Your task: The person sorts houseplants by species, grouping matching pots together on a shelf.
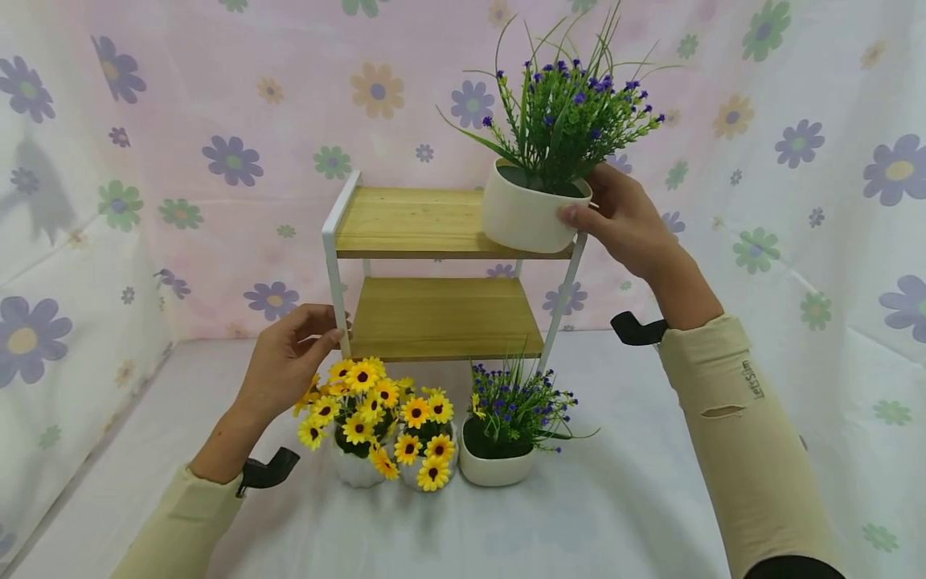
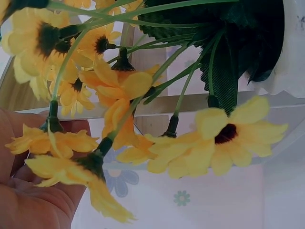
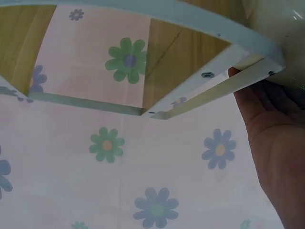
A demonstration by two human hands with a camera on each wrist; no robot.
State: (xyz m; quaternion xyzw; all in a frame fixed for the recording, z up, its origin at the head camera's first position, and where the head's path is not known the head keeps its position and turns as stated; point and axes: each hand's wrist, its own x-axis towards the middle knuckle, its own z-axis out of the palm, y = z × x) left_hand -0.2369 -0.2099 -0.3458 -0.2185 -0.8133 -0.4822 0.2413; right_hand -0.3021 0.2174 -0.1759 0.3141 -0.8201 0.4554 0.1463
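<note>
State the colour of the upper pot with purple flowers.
Creamy white: the upper pot shows best in the head view.

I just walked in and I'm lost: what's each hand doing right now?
Left hand: closed, holding a shelf leg.
Right hand: closed on the rim side of a pot of purple flowers.

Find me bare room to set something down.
Free: the upper shelf left of the pot in the right hand, and the lower shelf between white legs. Crowded: the table just in front, with yellow flowers and another pot.
</note>
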